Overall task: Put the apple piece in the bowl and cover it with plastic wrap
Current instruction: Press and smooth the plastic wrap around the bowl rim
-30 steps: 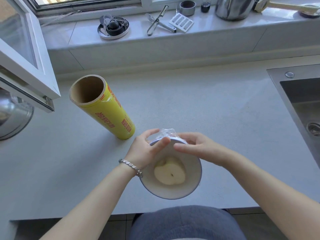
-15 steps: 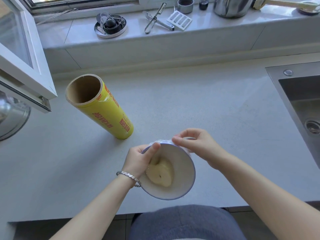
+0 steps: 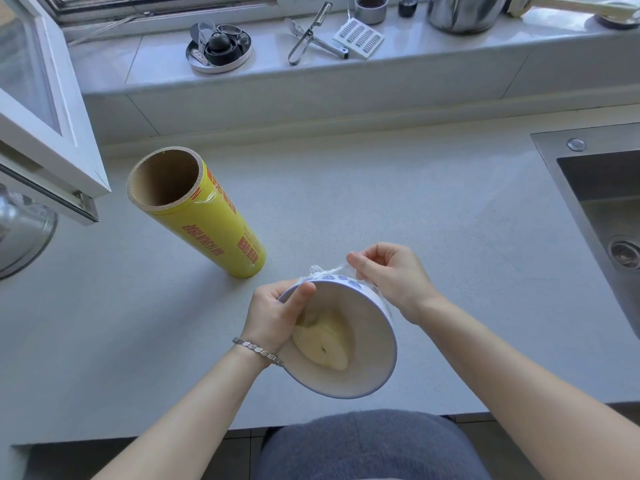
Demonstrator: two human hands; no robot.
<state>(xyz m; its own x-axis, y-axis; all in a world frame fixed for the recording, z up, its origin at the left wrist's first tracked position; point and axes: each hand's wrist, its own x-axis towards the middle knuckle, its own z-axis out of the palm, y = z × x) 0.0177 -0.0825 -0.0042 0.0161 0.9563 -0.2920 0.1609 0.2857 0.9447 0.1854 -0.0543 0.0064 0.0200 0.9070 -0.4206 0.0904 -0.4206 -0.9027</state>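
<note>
Near counter (image 3: 381, 202) edge, left hand (image 3: 273, 317) holds bowl (image 3: 389, 341), right hand (image 3: 391, 275) pinches wrap (image 3: 325, 270).

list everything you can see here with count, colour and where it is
bowl: 1, white with blue rim, tilted, near the counter's front edge
apple piece: 1, pale yellow, inside the bowl
plastic wrap: 1 sheet, clear, bunched at the bowl's far rim
wrap roll: 1, yellow, on the counter, left
counter: 1, light grey
sink: 1, steel, right
peeler: 1, steel, windowsill
pot: 1, steel, windowsill
bracelet: 1, silver, left wrist
left hand: grips the bowl
right hand: pinches the plastic wrap
</note>
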